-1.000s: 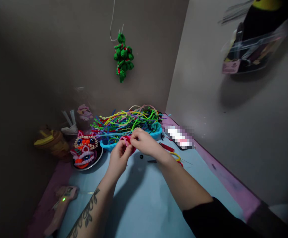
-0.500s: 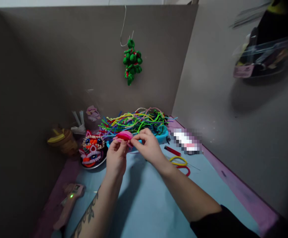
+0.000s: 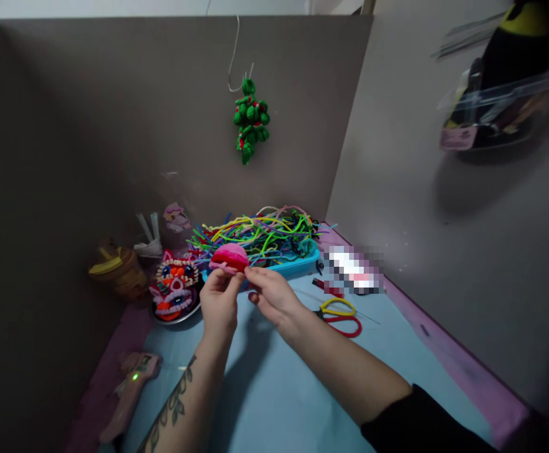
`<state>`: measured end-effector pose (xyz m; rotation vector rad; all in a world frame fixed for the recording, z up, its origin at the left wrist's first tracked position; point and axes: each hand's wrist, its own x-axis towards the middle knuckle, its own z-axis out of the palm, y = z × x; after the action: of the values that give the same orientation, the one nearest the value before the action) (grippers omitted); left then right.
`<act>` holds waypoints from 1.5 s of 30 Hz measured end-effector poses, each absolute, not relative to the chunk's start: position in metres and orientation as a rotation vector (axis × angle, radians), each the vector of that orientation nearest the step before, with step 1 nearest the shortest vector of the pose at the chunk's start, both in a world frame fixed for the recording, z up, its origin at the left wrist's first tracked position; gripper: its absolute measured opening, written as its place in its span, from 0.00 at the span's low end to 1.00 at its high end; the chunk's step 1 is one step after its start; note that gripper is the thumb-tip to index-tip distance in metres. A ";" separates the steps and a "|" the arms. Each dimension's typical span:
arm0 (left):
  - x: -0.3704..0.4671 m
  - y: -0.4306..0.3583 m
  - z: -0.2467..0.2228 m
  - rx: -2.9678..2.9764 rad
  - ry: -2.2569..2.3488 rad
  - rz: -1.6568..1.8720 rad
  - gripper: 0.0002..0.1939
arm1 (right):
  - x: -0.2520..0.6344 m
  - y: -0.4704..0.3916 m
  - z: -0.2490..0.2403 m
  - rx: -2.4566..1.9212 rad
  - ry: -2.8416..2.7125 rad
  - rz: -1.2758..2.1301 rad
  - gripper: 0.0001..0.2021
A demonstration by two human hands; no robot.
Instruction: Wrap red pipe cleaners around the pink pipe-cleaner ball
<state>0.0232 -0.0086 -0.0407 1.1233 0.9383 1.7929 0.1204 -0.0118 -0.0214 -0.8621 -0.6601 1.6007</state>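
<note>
The left hand (image 3: pixel 218 301) pinches a small pink and red pipe-cleaner piece (image 3: pixel 230 257) from below, holding it up just in front of the blue tray (image 3: pixel 303 262). The right hand (image 3: pixel 272 294) sits just beside it, thumb and forefinger pressed together on the piece's right edge, seemingly on a loose end of fuzzy wire. The piece already looks like a rounded, domed cap wound from close coils, so the winding seems well along; judging by the fingers at its rim, the end is not yet tucked in, and nothing else is attached to it.

The tray holds a tangled heap of pipe cleaners (image 3: pixel 255 234), thin, soft and bristly, in green, yellow, blue, purple and black. To the left, a shallow metal dish (image 3: pixel 182 314) carries a finished lion-like head (image 3: pixel 174 286) of tightly coiled red, white and pink stems. Scissors (image 3: pixel 343 316) with yellow and red loop handles lie flat on the pale blue tabletop (image 3: pixel 274 390) to the right of the hands. A pink glue gun (image 3: pixel 130 389) with a lit green lamp lies near the left edge. A knotted green ornament (image 3: pixel 249 119) hangs from a wire hook on the far wall.
</note>
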 end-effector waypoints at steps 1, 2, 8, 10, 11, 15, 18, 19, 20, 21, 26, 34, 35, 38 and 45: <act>0.021 -0.009 -0.041 1.214 1.000 1.758 0.08 | 0.119 -0.011 -0.023 -0.823 -0.543 1.708 0.10; 0.019 -0.008 -0.042 1.311 1.070 1.718 0.07 | 0.118 -0.009 -0.024 -0.784 -0.449 1.778 0.11; 0.008 -0.006 -0.037 1.657 1.269 1.610 0.05 | 0.115 -0.006 -0.026 -0.694 -0.328 1.861 0.11; 0.008 -0.007 -0.033 1.635 1.221 1.571 0.06 | 0.115 -0.006 -0.027 -0.737 -0.410 1.797 0.10; 0.008 -0.007 -0.031 1.617 1.206 1.566 0.06 | 0.116 -0.006 -0.028 -0.778 -0.475 1.748 0.09; 0.010 -0.009 -0.022 1.517 1.122 1.579 0.08 | 0.119 -0.006 -0.029 -0.971 -0.957 1.201 0.06; 0.010 -0.010 -0.020 1.462 1.041 1.578 0.08 | 0.125 -0.008 -0.028 -1.017 -1.256 0.741 0.04; 0.010 -0.010 -0.019 1.449 1.020 1.579 0.08 | 0.126 -0.009 -0.027 -1.027 -1.310 0.654 0.04; 0.010 -0.011 -0.019 1.437 1.005 1.577 0.08 | 0.127 -0.010 -0.025 -1.034 -1.350 0.587 0.04; 0.010 -0.011 -0.019 1.425 0.996 1.577 0.08 | 0.129 -0.011 -0.024 -1.034 -1.386 0.529 0.04; 0.009 -0.014 -0.014 1.408 0.989 1.581 0.09 | 0.132 -0.016 -0.021 -1.002 -1.521 0.326 0.06; 0.011 -0.017 -0.011 1.489 0.998 1.537 0.09 | 0.133 -0.018 -0.018 -1.027 -1.503 0.287 0.05; 0.011 -0.017 -0.011 1.495 0.996 1.542 0.09 | 0.133 -0.018 -0.018 -1.028 -1.489 0.293 0.05; 0.010 -0.016 -0.012 1.518 0.988 1.549 0.09 | 0.131 -0.017 -0.018 -1.037 -1.422 0.400 0.05; 0.003 -0.013 -0.021 1.687 1.041 1.606 0.06 | 0.126 -0.015 -0.014 -0.911 -0.852 1.312 0.05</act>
<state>0.0030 -0.0132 -0.0213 1.6874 1.0410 1.6062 0.1257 -0.0150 -0.0137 -0.9109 -0.8521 1.3120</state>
